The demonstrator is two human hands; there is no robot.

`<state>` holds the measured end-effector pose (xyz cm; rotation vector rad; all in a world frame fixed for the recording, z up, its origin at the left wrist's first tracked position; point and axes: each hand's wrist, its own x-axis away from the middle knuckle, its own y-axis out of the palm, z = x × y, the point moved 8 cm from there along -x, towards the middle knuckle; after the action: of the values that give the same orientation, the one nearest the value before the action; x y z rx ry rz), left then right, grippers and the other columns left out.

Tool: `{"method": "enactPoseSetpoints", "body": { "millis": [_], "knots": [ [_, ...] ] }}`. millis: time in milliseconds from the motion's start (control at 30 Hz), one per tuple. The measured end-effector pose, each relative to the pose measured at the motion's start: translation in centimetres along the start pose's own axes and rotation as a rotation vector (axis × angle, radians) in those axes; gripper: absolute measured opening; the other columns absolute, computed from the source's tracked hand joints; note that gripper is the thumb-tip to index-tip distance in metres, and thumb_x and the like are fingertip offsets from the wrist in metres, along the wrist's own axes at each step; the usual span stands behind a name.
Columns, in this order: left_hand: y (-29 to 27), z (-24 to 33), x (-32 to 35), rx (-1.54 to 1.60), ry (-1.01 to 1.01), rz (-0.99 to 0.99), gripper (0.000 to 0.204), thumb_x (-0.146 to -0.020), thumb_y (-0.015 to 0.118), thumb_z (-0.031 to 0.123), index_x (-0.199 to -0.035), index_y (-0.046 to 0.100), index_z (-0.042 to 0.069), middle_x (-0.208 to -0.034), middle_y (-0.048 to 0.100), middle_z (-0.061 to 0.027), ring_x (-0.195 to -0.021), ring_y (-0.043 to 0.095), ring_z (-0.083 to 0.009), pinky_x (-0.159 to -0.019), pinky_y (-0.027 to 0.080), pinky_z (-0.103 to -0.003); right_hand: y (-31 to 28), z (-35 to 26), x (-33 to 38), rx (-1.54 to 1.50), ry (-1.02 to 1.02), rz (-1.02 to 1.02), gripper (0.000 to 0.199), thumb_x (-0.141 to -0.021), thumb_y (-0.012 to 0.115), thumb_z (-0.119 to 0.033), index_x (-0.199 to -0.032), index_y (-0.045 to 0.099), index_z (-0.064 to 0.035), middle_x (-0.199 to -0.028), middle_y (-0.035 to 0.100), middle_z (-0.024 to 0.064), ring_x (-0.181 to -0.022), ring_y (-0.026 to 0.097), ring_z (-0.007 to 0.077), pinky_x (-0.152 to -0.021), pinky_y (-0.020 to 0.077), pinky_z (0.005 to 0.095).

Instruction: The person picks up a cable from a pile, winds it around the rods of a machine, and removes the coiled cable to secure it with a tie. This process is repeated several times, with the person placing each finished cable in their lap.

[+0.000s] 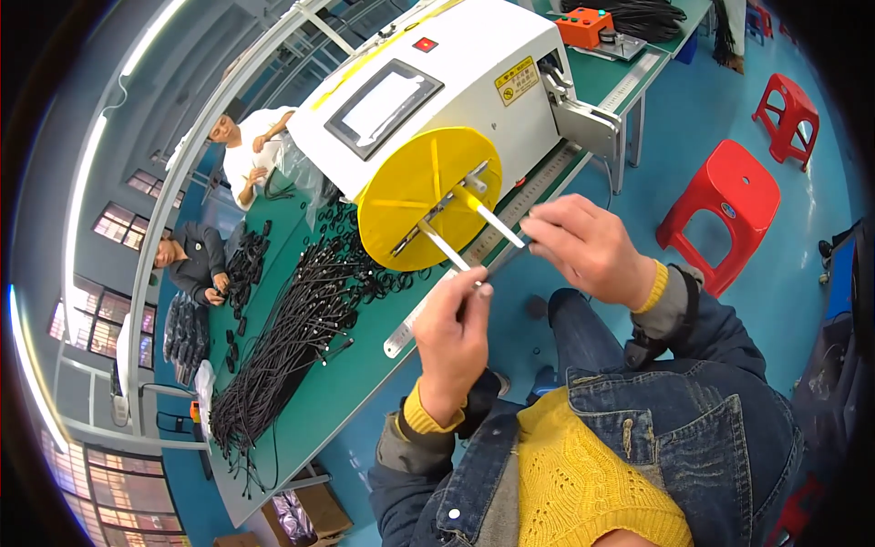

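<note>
Here, hands point(453, 342) point(583, 251) at pale rods point(446, 246) on yellow disc point(394, 202).

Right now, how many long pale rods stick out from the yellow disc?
2 on the yellow disc: the left rod ends at the left hand; the right rod, yellow near its base, ends beside the right hand.

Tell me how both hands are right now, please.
Left hand: closed at the end of the lower white rod; grip unclear.
Right hand: partly curled near the upper white rod; grip unclear.
</note>
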<state>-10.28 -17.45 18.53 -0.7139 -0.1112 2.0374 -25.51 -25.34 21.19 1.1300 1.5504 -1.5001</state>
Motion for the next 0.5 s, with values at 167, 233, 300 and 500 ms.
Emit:
{"method": "enactPoseSetpoints", "body": {
  "millis": [167,233,300,500],
  "knots": [
    [-0.9,-1.6,-4.0,-0.222,0.137,0.107,0.011,-0.078,0.063,0.004,-0.089,0.065,0.003,-0.067,0.050,-0.0067,-0.056,0.048,-0.0140,-0.051,0.039,-0.025,5.5,4.3,1.2,0.018,0.193,-0.018,0.015,-0.074,0.064,-0.007,-0.087,0.059,-0.0007,-0.073,0.060,0.0113,-0.062,0.059,0.0272,-0.054,0.0488,0.0328],
    [-1.1,-2.6,-4.9,-0.216,0.118,0.131,0.011,-0.078,0.063,0.004,-0.088,0.066,0.003,-0.068,0.050,-0.0070,-0.057,0.048,-0.0151,-0.052,0.039,-0.026,7.4,5.2,1.4,0.015,0.238,-0.065,0.013,-0.076,0.063,-0.009,-0.086,0.059,-0.0009,-0.071,0.059,0.0120,-0.061,0.059,0.0278,-0.053,0.0485,0.0334],
    [-1.3,-3.1,-5.5,-0.278,0.096,0.159,0.010,-0.078,0.064,0.005,-0.087,0.066,0.002,-0.070,0.050,-0.0075,-0.058,0.049,-0.0152,-0.053,0.040,-0.027,9.3,6.3,1.7,0.007,0.334,-0.165,0.012,-0.079,0.061,-0.012,-0.082,0.058,-0.0014,-0.067,0.058,0.0134,-0.057,0.058,0.0292,-0.051,0.0478,0.0344],
    [-0.9,-3.3,-6.3,-0.288,0.088,0.208,0.010,-0.078,0.064,0.007,-0.086,0.066,0.002,-0.071,0.049,-0.0082,-0.060,0.049,-0.0158,-0.055,0.041,-0.027,11.4,7.8,1.7,0.097,0.381,-0.207,0.021,-0.081,0.058,-0.019,-0.068,0.054,-0.0030,-0.058,0.054,0.0140,-0.053,0.057,0.0305,-0.049,0.0459,0.0366]
  ]
}}
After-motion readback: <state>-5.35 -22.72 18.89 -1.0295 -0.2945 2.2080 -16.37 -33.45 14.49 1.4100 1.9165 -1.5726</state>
